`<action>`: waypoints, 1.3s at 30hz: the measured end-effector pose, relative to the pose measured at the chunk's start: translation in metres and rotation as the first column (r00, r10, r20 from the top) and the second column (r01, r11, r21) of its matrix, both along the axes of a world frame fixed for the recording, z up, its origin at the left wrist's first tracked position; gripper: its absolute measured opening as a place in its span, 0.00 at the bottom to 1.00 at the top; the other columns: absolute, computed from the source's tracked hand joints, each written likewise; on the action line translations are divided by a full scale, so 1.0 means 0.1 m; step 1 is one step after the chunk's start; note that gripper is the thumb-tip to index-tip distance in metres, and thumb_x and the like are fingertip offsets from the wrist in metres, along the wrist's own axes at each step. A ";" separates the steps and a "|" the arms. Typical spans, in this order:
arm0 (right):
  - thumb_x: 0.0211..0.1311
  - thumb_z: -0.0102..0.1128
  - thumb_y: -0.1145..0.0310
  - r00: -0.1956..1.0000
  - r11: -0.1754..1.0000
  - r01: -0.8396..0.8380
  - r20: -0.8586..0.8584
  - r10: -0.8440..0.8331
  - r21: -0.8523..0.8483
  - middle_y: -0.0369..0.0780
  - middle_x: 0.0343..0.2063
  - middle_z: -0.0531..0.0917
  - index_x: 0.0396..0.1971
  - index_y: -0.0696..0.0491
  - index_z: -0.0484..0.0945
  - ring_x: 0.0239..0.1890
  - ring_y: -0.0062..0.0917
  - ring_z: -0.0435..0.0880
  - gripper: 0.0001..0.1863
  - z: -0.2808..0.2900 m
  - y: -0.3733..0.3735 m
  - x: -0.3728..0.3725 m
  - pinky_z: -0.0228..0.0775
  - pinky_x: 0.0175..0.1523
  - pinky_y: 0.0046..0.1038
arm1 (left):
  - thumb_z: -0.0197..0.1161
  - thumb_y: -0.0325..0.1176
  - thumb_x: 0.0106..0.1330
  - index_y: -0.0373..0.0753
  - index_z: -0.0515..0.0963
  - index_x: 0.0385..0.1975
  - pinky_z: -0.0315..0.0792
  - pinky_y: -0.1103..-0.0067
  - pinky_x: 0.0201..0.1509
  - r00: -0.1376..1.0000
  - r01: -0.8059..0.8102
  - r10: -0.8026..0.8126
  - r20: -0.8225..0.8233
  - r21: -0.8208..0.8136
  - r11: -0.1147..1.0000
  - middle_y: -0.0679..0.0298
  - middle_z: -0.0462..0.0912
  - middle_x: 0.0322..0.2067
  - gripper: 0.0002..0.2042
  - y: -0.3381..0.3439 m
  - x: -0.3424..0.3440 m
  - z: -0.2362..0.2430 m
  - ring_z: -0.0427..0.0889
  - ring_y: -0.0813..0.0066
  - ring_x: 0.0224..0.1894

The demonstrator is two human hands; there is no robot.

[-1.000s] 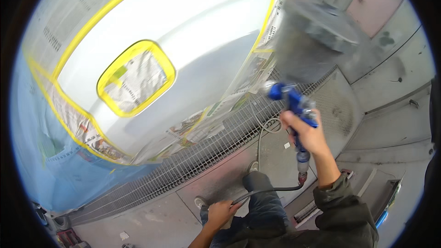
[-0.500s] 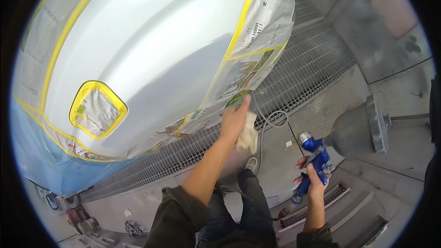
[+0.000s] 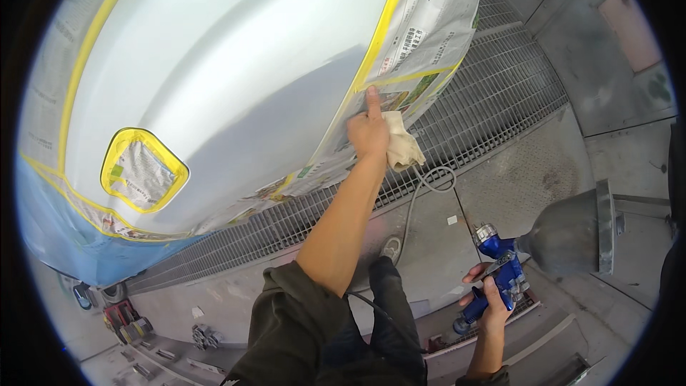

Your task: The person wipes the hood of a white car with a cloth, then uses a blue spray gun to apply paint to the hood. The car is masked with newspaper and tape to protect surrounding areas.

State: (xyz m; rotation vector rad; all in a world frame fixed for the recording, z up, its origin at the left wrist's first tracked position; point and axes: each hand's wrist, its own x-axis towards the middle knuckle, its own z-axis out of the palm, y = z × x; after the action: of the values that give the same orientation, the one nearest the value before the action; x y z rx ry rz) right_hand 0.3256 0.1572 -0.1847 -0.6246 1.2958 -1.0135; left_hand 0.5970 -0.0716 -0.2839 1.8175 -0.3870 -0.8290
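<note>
My left hand (image 3: 368,132) grips a crumpled beige cloth (image 3: 404,144) at the right lower part of a white curved body panel (image 3: 250,43). Its fingertips rest at the yellow tape (image 3: 386,18) bordering newspaper masking (image 3: 421,28). A rounded opening (image 3: 146,168) on the panel's left is covered with paper and tape. My right hand (image 3: 489,300), low at the right and away from the panel, holds a blue spray gun (image 3: 509,271) with a large grey cup (image 3: 564,232) tilted sideways.
A metal floor grate (image 3: 504,75) runs below the panel beside plated flooring (image 3: 522,171), with a looped pale hose (image 3: 444,189). Grey booth walls (image 3: 600,86) stand at the right. Blue sheeting (image 3: 78,236) covers the lower left; a red-black object (image 3: 125,322) lies beyond it.
My left hand, earlier low on the dark hose, has risen to the panel's edge with the cloth. My right hand has lowered the spray gun away from the panel. The view has shifted.
</note>
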 end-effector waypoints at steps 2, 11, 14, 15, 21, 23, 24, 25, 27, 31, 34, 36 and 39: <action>0.66 0.59 0.63 1.000 1.000 -0.001 0.006 0.001 0.001 0.47 0.40 0.80 0.49 0.63 0.72 0.41 0.31 0.84 0.20 0.03 -0.02 0.03 0.83 0.26 0.27 | 0.57 0.63 0.68 0.25 0.78 0.15 0.71 0.69 0.36 1.000 -0.025 0.024 -0.014 -0.035 0.999 0.53 0.79 0.19 0.38 0.06 0.01 0.08 0.73 0.67 0.24; 0.65 0.62 0.61 0.996 0.997 -0.080 0.030 0.080 0.022 0.47 0.41 0.80 0.51 0.63 0.72 0.41 0.31 0.83 0.23 0.08 -0.05 0.15 0.83 0.27 0.27 | 0.58 0.56 0.71 0.30 0.76 0.19 0.70 0.74 0.30 0.953 -0.139 0.093 -0.287 -0.145 0.980 0.61 0.77 0.21 0.31 0.17 0.01 0.30 0.70 0.76 0.24; 0.65 0.62 0.61 0.997 0.996 -0.082 0.017 0.081 0.018 0.48 0.41 0.80 0.51 0.63 0.71 0.42 0.31 0.83 0.23 0.09 -0.03 0.17 0.83 0.27 0.27 | 0.57 0.55 0.72 0.29 0.77 0.25 0.71 0.74 0.32 0.909 -0.161 0.106 -0.402 -0.106 0.981 0.60 0.78 0.26 0.29 0.18 -0.06 0.56 0.73 0.76 0.26; 0.65 0.62 0.61 0.997 0.997 -0.080 0.007 0.080 0.017 0.48 0.41 0.80 0.51 0.63 0.71 0.41 0.32 0.83 0.23 0.11 -0.03 0.17 0.83 0.27 0.27 | 0.57 0.55 0.72 0.29 0.77 0.27 0.72 0.73 0.32 0.896 -0.162 0.109 -0.430 -0.088 0.983 0.59 0.79 0.28 0.28 0.18 -0.07 0.62 0.74 0.75 0.27; 0.65 0.62 0.60 0.996 0.996 -0.084 0.020 0.084 -0.001 0.48 0.40 0.79 0.50 0.64 0.71 0.40 0.32 0.84 0.23 0.13 -0.02 0.19 0.83 0.26 0.28 | 0.58 0.57 0.71 0.28 0.78 0.29 0.73 0.71 0.34 0.905 -0.111 0.082 -0.418 -0.045 0.993 0.55 0.81 0.31 0.29 0.12 -0.08 0.80 0.77 0.72 0.28; 0.65 0.62 0.61 0.996 0.996 -0.085 0.017 0.085 -0.005 0.48 0.40 0.79 0.50 0.64 0.71 0.40 0.31 0.83 0.23 0.14 -0.01 0.20 0.83 0.25 0.27 | 0.60 0.58 0.69 0.28 0.79 0.27 0.73 0.70 0.34 0.961 0.030 -0.024 -0.275 0.016 0.999 0.53 0.81 0.28 0.30 0.22 -0.04 0.66 0.77 0.71 0.27; 0.65 0.62 0.61 0.997 0.997 -0.072 0.015 0.072 -0.009 0.48 0.40 0.79 0.50 0.64 0.71 0.39 0.31 0.83 0.23 0.15 0.00 0.22 0.83 0.25 0.27 | 0.60 0.58 0.68 0.28 0.80 0.26 0.73 0.69 0.34 0.975 0.101 -0.088 -0.203 0.054 0.993 0.53 0.81 0.27 0.30 0.28 -0.02 0.56 0.77 0.71 0.27; 0.65 0.62 0.61 0.998 0.998 -0.062 0.013 0.062 -0.013 0.48 0.40 0.79 0.50 0.63 0.71 0.39 0.31 0.83 0.23 0.16 -0.01 0.23 0.82 0.25 0.27 | 0.61 0.59 0.66 0.30 0.81 0.24 0.73 0.69 0.33 0.945 0.300 -0.288 -0.153 0.066 0.952 0.53 0.82 0.24 0.30 0.44 -0.01 0.48 0.78 0.70 0.26; 0.65 0.62 0.61 0.999 0.998 -0.051 -0.007 0.050 -0.040 0.47 0.40 0.79 0.49 0.63 0.72 0.39 0.31 0.83 0.22 0.19 -0.03 0.26 0.82 0.25 0.27 | 0.63 0.55 0.67 0.36 0.84 0.22 0.69 0.76 0.27 0.806 0.574 -0.558 -0.197 0.033 0.818 0.63 0.81 0.17 0.25 0.99 -0.05 0.28 0.75 0.79 0.22; 0.66 0.59 0.63 0.997 0.995 0.017 -0.068 -0.024 -0.097 0.46 0.39 0.80 0.47 0.62 0.73 0.37 0.27 0.82 0.18 0.32 -0.08 0.52 0.79 0.21 0.24 | 0.68 0.34 0.59 0.41 0.82 0.50 0.77 0.74 0.49 0.203 0.979 -0.935 -0.290 0.082 0.187 0.60 0.87 0.40 0.18 2.58 -0.03 -0.32 0.85 0.73 0.42; 0.68 0.56 0.64 0.997 0.991 0.039 -0.055 -0.047 -0.125 0.45 0.40 0.80 0.47 0.61 0.72 0.37 0.25 0.82 0.16 0.44 -0.09 0.74 0.77 0.20 0.22 | 0.67 0.32 0.56 0.48 0.78 0.57 0.76 0.63 0.49 -0.023 0.991 -0.997 -0.069 0.129 -0.032 0.56 0.84 0.47 0.25 3.76 -0.09 -0.34 0.84 0.56 0.45; 0.69 0.55 0.63 0.998 0.987 0.043 -0.034 -0.049 -0.157 0.45 0.41 0.79 0.48 0.61 0.72 0.38 0.25 0.81 0.17 0.53 -0.06 0.89 0.79 0.21 0.23 | 0.68 0.35 0.54 0.47 0.80 0.52 0.76 0.61 0.48 -0.122 0.990 -0.969 -0.215 0.041 -0.133 0.57 0.85 0.42 0.22 4.21 -0.12 -0.25 0.83 0.52 0.44; 0.70 0.53 0.63 0.995 0.963 0.094 0.008 -0.096 -0.252 0.45 0.40 0.79 0.49 0.61 0.72 0.38 0.23 0.81 0.17 0.79 0.00 1.15 0.77 0.18 0.20 | 0.68 0.39 0.54 0.46 0.83 0.43 0.77 0.60 0.46 -0.097 0.990 -0.968 -0.230 0.078 -0.118 0.56 0.85 0.39 0.16 4.96 -0.08 -0.65 0.83 0.51 0.44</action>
State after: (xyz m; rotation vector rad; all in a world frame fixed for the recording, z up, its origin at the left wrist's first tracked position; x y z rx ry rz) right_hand 0.4401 0.1568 -0.1055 -0.7634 1.2195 -1.2696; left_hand 0.5892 0.4245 -0.3492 1.3275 -1.8825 -2.0949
